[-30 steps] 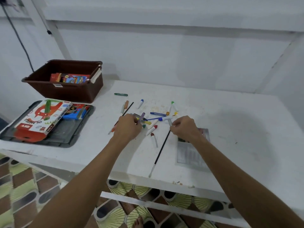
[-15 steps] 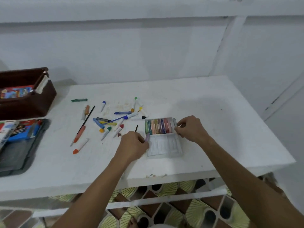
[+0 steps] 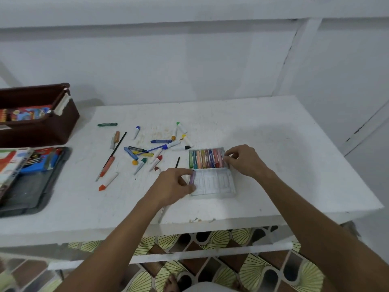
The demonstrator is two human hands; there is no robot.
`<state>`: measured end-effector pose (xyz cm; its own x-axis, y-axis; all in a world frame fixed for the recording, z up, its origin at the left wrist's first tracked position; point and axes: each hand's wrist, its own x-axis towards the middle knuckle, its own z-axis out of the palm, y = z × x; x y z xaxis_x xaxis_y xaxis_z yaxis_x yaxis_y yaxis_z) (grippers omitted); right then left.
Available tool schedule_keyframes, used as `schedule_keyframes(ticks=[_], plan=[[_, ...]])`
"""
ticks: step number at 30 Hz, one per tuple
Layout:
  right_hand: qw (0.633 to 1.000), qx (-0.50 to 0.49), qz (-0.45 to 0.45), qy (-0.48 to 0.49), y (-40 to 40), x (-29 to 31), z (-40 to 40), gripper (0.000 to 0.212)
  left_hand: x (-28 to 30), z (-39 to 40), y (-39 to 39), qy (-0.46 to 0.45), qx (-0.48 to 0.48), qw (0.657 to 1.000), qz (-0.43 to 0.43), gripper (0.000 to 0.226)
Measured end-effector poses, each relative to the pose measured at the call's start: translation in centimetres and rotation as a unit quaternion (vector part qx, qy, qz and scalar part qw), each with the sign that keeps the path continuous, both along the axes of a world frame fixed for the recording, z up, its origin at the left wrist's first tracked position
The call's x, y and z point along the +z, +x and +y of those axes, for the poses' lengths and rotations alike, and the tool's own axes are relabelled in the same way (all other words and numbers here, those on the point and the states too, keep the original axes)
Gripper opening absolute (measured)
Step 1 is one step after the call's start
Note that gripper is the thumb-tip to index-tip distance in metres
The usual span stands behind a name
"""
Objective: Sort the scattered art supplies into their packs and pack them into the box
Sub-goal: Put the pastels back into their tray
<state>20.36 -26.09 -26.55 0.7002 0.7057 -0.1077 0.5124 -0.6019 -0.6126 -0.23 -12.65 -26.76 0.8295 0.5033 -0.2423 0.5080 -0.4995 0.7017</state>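
Observation:
A clear plastic crayon case [image 3: 212, 182] lies open on the white table [image 3: 273, 144], its far half filled with a row of coloured crayons [image 3: 206, 159]. My left hand [image 3: 172, 186] pinches a purple crayon [image 3: 192, 177] at the case's left edge. My right hand [image 3: 244, 161] pinches the right edge of the case beside the crayon row. Several loose markers and crayons [image 3: 147, 150] lie scattered to the left, with an orange-tipped one [image 3: 107, 182] nearest the front. A thin black brush [image 3: 177, 162] is partly hidden under my left hand.
A brown box [image 3: 42, 127] with a colourful pack inside stands at the back left. In front of it a dark tray [image 3: 37, 186] holds an oil pastel pack [image 3: 10, 165] and a blue pack. A green crayon [image 3: 107, 124] lies apart near the box.
The view swung right. My right hand has uncovered the open case with its crayon row. My left hand came from the scattered pile to the case's left edge with a purple crayon.

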Motion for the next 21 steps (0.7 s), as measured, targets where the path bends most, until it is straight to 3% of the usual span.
schedule_keyframes(ticks=[8,21], plan=[[0.998,0.051,0.017,-0.032,0.9,0.3,-0.2,0.034,0.4,0.4,0.6,0.025,-0.033,0.999,0.017,0.03],[0.995,0.088,-0.011,-0.055,1.1,0.4,0.5,0.032,0.3,1.0,1.7,0.1,-0.06,0.991,0.059,0.047]])
